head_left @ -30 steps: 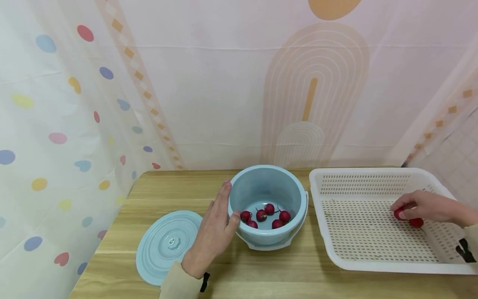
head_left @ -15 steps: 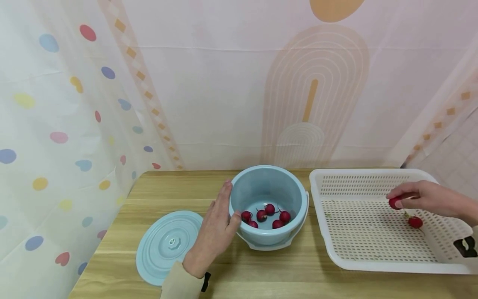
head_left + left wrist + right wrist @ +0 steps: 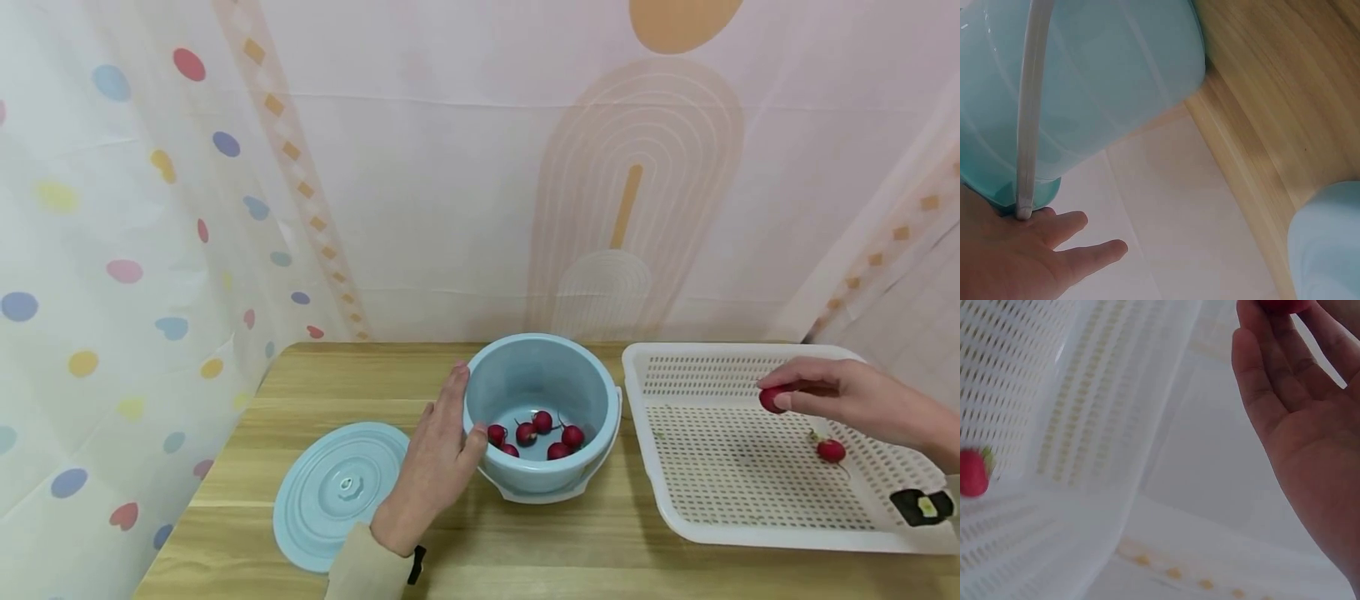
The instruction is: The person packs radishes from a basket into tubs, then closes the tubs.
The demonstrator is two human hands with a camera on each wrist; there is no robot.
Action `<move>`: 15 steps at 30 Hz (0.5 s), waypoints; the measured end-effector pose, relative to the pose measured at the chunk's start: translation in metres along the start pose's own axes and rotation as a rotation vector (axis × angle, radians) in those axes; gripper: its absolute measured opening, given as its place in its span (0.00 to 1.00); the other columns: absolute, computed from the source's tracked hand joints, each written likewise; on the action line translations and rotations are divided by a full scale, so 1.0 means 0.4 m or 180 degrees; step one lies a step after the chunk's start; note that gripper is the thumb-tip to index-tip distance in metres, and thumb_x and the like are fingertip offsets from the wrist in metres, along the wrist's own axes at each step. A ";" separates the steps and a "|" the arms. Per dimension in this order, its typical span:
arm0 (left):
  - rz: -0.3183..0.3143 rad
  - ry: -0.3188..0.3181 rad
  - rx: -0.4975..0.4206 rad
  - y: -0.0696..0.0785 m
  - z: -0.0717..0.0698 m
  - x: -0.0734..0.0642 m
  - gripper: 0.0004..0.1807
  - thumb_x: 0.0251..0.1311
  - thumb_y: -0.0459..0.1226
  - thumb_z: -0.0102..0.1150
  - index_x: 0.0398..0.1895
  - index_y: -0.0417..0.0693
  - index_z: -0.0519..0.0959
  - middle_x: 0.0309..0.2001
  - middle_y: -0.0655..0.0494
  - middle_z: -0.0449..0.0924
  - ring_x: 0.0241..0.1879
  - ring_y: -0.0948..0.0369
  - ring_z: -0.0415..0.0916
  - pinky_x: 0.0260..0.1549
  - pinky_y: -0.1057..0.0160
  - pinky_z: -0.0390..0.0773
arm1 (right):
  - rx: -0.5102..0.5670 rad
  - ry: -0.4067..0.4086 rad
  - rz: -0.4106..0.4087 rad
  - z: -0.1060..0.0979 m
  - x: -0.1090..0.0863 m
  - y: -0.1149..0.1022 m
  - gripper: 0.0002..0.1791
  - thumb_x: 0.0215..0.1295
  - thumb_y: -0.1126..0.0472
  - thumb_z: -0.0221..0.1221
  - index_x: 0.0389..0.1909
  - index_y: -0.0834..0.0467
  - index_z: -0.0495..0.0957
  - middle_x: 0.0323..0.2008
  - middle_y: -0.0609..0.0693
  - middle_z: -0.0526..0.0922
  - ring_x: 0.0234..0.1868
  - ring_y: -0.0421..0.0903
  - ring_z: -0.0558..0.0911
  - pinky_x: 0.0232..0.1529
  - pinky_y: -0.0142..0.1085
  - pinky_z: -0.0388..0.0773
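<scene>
A light blue bucket (image 3: 542, 482) stands mid-table with several red radishes (image 3: 527, 433) on its bottom. Against its left side rests my left hand (image 3: 429, 483), the thumb at the rim and the fingers along the outer wall; the left wrist view shows the fingers (image 3: 1094, 257) extended beside the white handle (image 3: 1030, 119). My right hand (image 3: 855, 400) pinches one radish (image 3: 771, 399) between thumb and fingers, above the white basket (image 3: 757, 532). Another radish (image 3: 830, 451) lies in the basket, below the right hand; the right wrist view shows it too.
A round light blue lid (image 3: 341, 492) lies on the wooden table (image 3: 555, 550) left of the bucket, partly behind my left hand. The basket's raised rim stands between the right hand and the bucket. A patterned cloth (image 3: 450, 208) hangs behind the table.
My right hand has lifted the pinched radish off the basket floor and moved it up and left, away from the other radish. The left hand stays at the bucket.
</scene>
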State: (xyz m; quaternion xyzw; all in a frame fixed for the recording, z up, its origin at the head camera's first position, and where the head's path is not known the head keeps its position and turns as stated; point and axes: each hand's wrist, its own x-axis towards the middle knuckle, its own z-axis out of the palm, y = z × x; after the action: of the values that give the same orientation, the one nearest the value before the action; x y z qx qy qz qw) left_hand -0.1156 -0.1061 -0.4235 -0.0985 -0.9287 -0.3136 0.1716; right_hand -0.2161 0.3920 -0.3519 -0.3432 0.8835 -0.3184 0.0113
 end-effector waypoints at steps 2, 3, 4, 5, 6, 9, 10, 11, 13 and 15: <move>0.0003 0.0007 0.0000 0.001 0.001 0.000 0.41 0.71 0.45 0.47 0.84 0.44 0.50 0.83 0.51 0.50 0.78 0.47 0.57 0.70 0.32 0.59 | -0.0021 0.0087 -0.0051 0.005 0.005 -0.021 0.16 0.69 0.73 0.61 0.51 0.53 0.85 0.42 0.38 0.86 0.38 0.35 0.84 0.35 0.25 0.79; 0.0002 0.0009 0.0002 0.001 0.001 0.000 0.41 0.71 0.45 0.47 0.84 0.44 0.50 0.83 0.51 0.50 0.78 0.47 0.58 0.70 0.32 0.59 | -0.0036 0.0133 -0.0071 0.009 0.007 -0.031 0.16 0.69 0.73 0.61 0.51 0.53 0.85 0.42 0.39 0.86 0.37 0.36 0.84 0.35 0.25 0.79; 0.0000 0.0014 0.0006 0.001 0.001 0.000 0.41 0.70 0.45 0.47 0.84 0.45 0.50 0.83 0.51 0.50 0.78 0.47 0.58 0.70 0.32 0.59 | -0.0041 0.0170 -0.0090 0.011 0.009 -0.040 0.16 0.69 0.73 0.61 0.52 0.53 0.85 0.41 0.39 0.87 0.37 0.36 0.84 0.35 0.24 0.79; 0.0001 0.0019 0.0007 0.001 0.001 -0.001 0.41 0.70 0.45 0.47 0.84 0.44 0.50 0.83 0.51 0.51 0.78 0.47 0.58 0.70 0.32 0.59 | -0.0034 0.0210 -0.0113 0.014 0.011 -0.049 0.16 0.69 0.73 0.61 0.52 0.53 0.85 0.41 0.40 0.87 0.37 0.36 0.85 0.36 0.24 0.79; 0.0003 0.0022 0.0005 0.000 0.002 -0.001 0.41 0.70 0.45 0.47 0.84 0.44 0.50 0.83 0.51 0.51 0.78 0.47 0.58 0.70 0.32 0.59 | -0.0021 0.0248 -0.0119 0.016 0.012 -0.058 0.16 0.69 0.74 0.61 0.52 0.54 0.84 0.41 0.40 0.87 0.37 0.36 0.85 0.36 0.24 0.79; 0.0022 0.0035 -0.0003 0.000 0.002 0.000 0.41 0.70 0.45 0.47 0.83 0.44 0.51 0.82 0.50 0.51 0.78 0.47 0.57 0.70 0.31 0.58 | 0.0003 0.0359 -0.0076 0.023 0.014 -0.084 0.16 0.69 0.73 0.61 0.52 0.55 0.84 0.41 0.40 0.88 0.37 0.35 0.85 0.36 0.22 0.79; 0.0027 0.0038 -0.0006 -0.001 0.002 0.000 0.41 0.70 0.45 0.47 0.83 0.44 0.51 0.82 0.50 0.51 0.78 0.47 0.57 0.70 0.31 0.58 | 0.0008 0.0404 -0.0060 0.025 0.014 -0.092 0.15 0.69 0.73 0.61 0.52 0.56 0.84 0.41 0.39 0.88 0.36 0.35 0.84 0.36 0.22 0.79; 0.0032 0.0040 -0.0010 -0.001 0.002 0.000 0.41 0.70 0.45 0.47 0.83 0.44 0.51 0.82 0.50 0.52 0.78 0.48 0.57 0.70 0.31 0.58 | 0.0013 0.0445 -0.0037 0.028 0.015 -0.101 0.15 0.68 0.73 0.62 0.51 0.55 0.84 0.41 0.39 0.88 0.36 0.35 0.84 0.37 0.22 0.79; 0.0038 0.0041 -0.0014 -0.001 0.002 0.001 0.41 0.70 0.45 0.46 0.83 0.44 0.51 0.82 0.50 0.52 0.78 0.48 0.57 0.70 0.31 0.58 | 0.0036 0.0511 -0.0002 0.033 0.016 -0.118 0.15 0.68 0.73 0.63 0.51 0.55 0.85 0.41 0.39 0.87 0.36 0.35 0.84 0.37 0.21 0.79; 0.0041 0.0042 -0.0018 -0.002 0.002 0.001 0.40 0.70 0.45 0.46 0.83 0.43 0.51 0.82 0.50 0.52 0.78 0.48 0.57 0.70 0.31 0.59 | 0.0073 0.0580 0.0018 0.037 0.017 -0.136 0.15 0.68 0.72 0.63 0.51 0.55 0.85 0.41 0.39 0.87 0.36 0.35 0.84 0.38 0.21 0.79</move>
State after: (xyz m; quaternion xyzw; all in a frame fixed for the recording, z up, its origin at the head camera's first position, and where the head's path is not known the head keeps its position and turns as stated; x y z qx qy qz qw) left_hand -0.1163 -0.1061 -0.4244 -0.1029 -0.9260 -0.3156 0.1796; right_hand -0.1851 0.3491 -0.3315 -0.3101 0.8782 -0.3584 -0.0643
